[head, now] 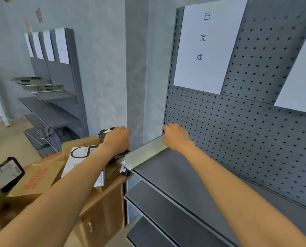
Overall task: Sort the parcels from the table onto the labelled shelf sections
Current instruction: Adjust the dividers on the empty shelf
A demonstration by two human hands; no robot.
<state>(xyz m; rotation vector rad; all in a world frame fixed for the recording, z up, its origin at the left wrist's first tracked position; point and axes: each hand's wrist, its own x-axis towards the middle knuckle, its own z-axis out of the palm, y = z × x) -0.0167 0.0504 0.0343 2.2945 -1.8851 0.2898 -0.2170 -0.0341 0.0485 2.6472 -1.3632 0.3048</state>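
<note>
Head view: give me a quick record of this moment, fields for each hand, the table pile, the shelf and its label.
left hand: left hand grips a black wrapped parcel at the far end of the table pile
right hand: right hand rests on the shelf edge strip, holding nothing
table pile: white box printed with a black ring; cardboard box with red print; black bag with a label
shelf: grey shelf board, no parcel visible on it
label: white sheet on the pegboard, reading 已完成
</note>
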